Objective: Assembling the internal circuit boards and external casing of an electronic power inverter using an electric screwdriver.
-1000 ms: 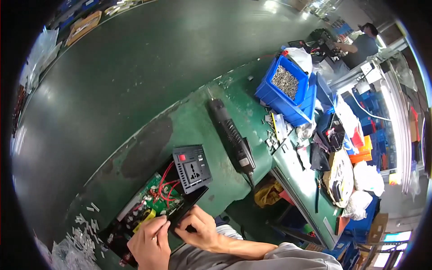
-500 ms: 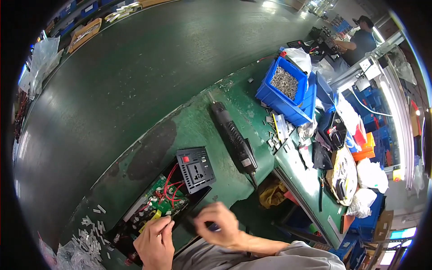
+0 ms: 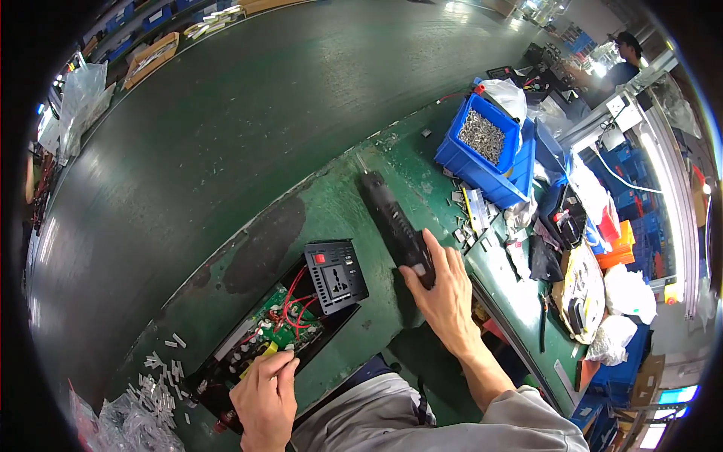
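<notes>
My right hand (image 3: 446,303) is on the rear end of a black electric screwdriver (image 3: 392,215), thumb on one side and fingers on the other. The tool lies on the green workbench with its bit pointing away from me. At the lower middle, my left hand (image 3: 265,399) is closed in a pinch over the near side of an open black case (image 3: 329,333); what its fingertips hold is hidden. Inside the case is a green circuit board (image 3: 273,318) with a yellow part and red wires (image 3: 292,309). A black end panel (image 3: 337,279) with a red switch and a socket leans tilted at the far end.
Blue bins (image 3: 482,162) full of small metal screws stand at the right. Loose metal pieces (image 3: 160,380) lie left of the case beside clear plastic bags (image 3: 124,422). A dark conveyor belt (image 3: 226,143) runs beyond the bench. Another person (image 3: 621,71) works at the far right.
My right hand has moved from beside the case, up and right, onto the electric screwdriver. My left hand stays pinched at the case. The view has shifted slightly.
</notes>
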`<state>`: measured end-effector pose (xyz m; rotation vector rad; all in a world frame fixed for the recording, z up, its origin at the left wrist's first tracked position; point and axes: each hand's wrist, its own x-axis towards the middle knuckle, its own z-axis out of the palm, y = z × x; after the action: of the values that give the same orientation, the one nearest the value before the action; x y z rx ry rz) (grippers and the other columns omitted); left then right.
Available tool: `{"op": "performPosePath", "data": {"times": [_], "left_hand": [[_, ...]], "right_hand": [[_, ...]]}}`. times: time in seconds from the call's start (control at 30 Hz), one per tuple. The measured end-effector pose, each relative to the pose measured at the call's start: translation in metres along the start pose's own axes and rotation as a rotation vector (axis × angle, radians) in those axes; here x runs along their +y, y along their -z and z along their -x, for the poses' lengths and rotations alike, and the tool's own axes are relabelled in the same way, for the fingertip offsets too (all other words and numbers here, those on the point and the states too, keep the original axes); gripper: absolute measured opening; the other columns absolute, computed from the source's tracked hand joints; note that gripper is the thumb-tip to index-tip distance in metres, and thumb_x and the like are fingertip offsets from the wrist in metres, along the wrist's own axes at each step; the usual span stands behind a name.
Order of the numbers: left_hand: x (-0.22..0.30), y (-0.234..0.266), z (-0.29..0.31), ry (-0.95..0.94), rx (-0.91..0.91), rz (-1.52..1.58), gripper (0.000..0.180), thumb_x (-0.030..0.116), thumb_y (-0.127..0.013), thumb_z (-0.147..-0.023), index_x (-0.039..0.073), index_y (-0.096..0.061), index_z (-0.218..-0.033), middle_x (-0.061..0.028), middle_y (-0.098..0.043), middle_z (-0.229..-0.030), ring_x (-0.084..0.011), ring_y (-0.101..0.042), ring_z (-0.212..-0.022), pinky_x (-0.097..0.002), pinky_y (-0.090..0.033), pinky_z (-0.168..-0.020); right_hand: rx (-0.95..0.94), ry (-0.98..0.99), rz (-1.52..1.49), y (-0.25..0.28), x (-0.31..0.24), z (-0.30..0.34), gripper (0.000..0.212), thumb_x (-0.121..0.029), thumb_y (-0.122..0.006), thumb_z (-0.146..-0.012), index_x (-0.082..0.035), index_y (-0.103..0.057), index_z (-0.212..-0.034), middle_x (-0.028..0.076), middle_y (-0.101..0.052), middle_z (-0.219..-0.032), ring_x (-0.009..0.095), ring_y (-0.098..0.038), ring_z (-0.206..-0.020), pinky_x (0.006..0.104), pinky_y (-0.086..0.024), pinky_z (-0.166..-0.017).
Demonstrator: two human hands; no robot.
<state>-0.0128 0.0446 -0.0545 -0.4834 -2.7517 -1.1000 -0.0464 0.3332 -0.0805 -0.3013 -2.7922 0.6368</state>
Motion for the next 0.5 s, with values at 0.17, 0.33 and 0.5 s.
{"op": "performPosePath", "data": {"times": [0.17, 0.33, 0.5], "left_hand": [[0.002, 0.004, 0.004, 0.005, 0.006, -0.030, 0.013, -0.001, -0.071, -0.089, 0.001, -0.062, -0.099, -0.0115, -0.070, -0.089, -0.0284, -0.069, -0.074, -0.0340, -0.053, -0.063], [-0.006, 0.005, 0.006, -0.017, -0.015, -0.049, 0.021, 0.003, -0.074, -0.089, 0.007, -0.062, -0.105, -0.0082, -0.071, -0.089, -0.0284, -0.068, -0.074, -0.0363, -0.053, -0.061], [-0.003, 0.003, -0.001, 0.000, 0.003, -0.017, 0.016, -0.001, -0.073, -0.088, 0.003, -0.064, -0.100, -0.0095, -0.070, -0.087, -0.0235, -0.067, -0.065, -0.0318, -0.051, -0.056]], "right_hand": [[-0.259, -0.131, -0.244, 0.020, 0.013, 0.072, 0.076, -0.016, -0.073, -0.084, -0.001, -0.036, -0.149, 0.026, -0.060, -0.114, 0.041, -0.062, -0.100, 0.0445, -0.051, -0.088], [-0.601, -0.536, -0.626, 0.030, 0.010, 0.143, 0.073, -0.021, -0.077, -0.086, -0.004, -0.041, -0.147, 0.008, -0.061, -0.100, 0.017, -0.058, -0.084, 0.0313, -0.050, -0.079], [-0.853, -0.697, -0.835, 0.015, 0.010, 0.184, 0.050, -0.020, -0.079, -0.086, -0.004, -0.056, -0.128, 0.001, -0.058, -0.087, 0.008, -0.051, -0.073, 0.0246, -0.044, -0.068]]}}
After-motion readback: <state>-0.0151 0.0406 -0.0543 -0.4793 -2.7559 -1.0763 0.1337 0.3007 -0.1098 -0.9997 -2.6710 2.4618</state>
